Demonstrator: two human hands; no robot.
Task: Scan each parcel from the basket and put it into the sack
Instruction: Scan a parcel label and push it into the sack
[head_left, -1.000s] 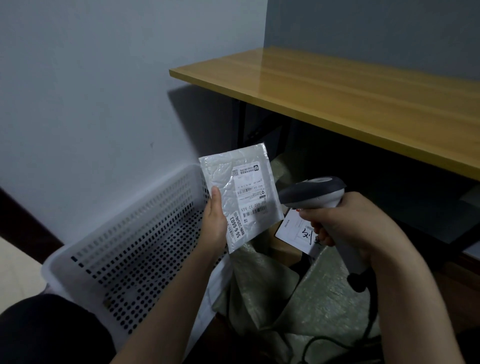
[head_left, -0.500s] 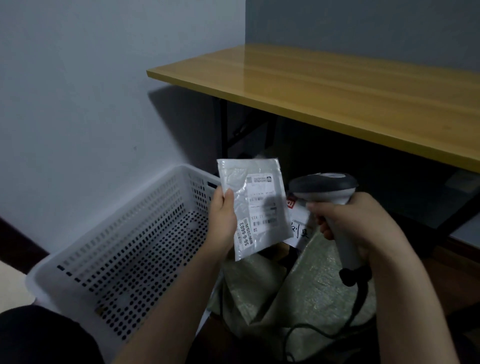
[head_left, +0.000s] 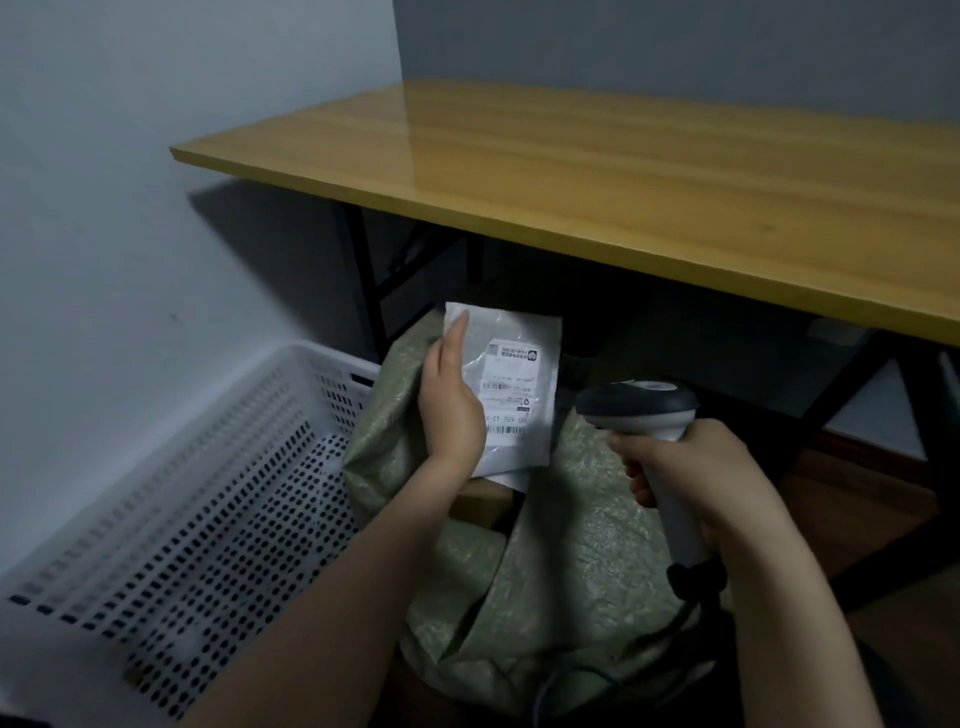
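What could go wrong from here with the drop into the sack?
1. The left hand grips the parcel by one edge only, above the sack; the slick mailer may slip and land outside.
2. The sack's mouth looks slumped and narrow, with a brown box showing in it; the parcel may catch on a fold.
3. The cable of the scanner in the right hand trails over the sack and could snag.
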